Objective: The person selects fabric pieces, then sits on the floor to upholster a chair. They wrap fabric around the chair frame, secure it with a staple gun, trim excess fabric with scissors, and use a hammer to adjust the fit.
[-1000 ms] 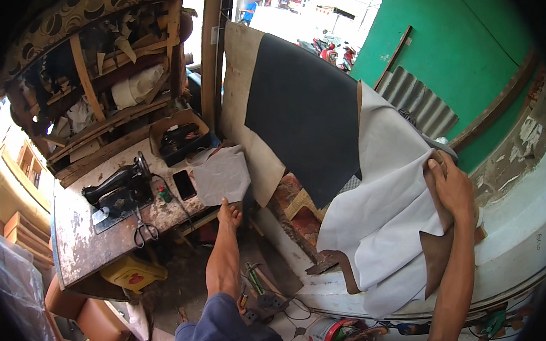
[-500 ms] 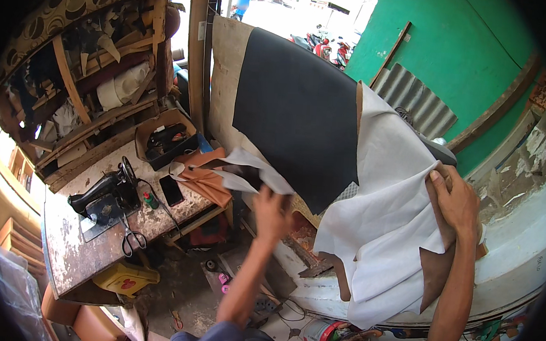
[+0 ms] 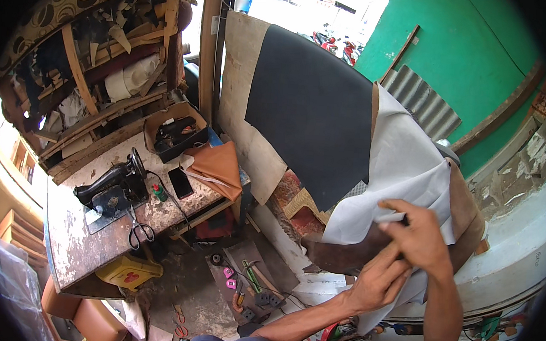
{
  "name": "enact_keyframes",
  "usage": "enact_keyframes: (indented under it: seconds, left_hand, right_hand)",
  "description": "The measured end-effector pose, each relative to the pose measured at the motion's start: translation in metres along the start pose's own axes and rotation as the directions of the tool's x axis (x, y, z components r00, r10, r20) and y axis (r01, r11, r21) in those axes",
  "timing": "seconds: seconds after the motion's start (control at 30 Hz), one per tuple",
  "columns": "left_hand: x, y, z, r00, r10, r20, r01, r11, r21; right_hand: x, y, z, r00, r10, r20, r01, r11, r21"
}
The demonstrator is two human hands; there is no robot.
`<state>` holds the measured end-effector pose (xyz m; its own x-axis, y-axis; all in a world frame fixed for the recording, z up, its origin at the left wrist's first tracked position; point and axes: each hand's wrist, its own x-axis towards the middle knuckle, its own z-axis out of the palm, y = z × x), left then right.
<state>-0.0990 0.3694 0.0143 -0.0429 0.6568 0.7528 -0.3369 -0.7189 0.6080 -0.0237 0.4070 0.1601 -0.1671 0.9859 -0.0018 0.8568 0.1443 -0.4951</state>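
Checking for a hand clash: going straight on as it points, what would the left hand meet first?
Most likely the right hand: the left hand points up and rightward at it, and the two seem to touch or overlap; depth is unclear.

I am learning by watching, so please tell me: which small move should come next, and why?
Perhaps smooth out the pale sheet: it hangs creased, a brown surface shows along its lower edge, and the left hand and right hand are close together in front of it.
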Motion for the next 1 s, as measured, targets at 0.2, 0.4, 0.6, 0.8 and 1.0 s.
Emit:
enact_keyframes:
  seconds: [0.2, 0.4, 0.6, 0.8, 1.0]
  left_hand:
    - [-0.023, -0.099, -0.090, 0.941, 0.099, -0.324, 0.048, 0.908, 0.417]
    - [-0.076, -0.320, -0.278, 0.154, -0.211, -0.965, 0.957, 0.276, 0.092]
    - [-0.110, -0.389, -0.351, -0.087, -0.506, -0.858, 0.934, 0.258, -0.247]
    - [-0.053, -0.289, -0.286, 0.641, -0.211, -0.738, 0.767, 0.183, 0.615]
    - [-0.066, -0.135, -0.162, 0.808, -0.111, -0.579, 0.433, 0.779, 0.455]
  right_hand:
    - [-0.004, 0.052, -0.148, 0.649, -0.233, -0.724, -0.121, 0.908, -0.401]
    - [0.030, 0.069, -0.231, 0.349, -0.412, -0.842, -0.670, 0.518, -0.532]
    - [0.042, 0.085, -0.100, 0.909, 0.210, -0.361, -0.362, 0.828, -0.428]
    - [0.047, 0.071, -0.100, 0.938, 0.169, -0.303, -0.275, 0.895, -0.351]
    - [0.046, 0.085, -0.096, 0.921, 0.053, -0.385, -0.209, 0.903, -0.375]
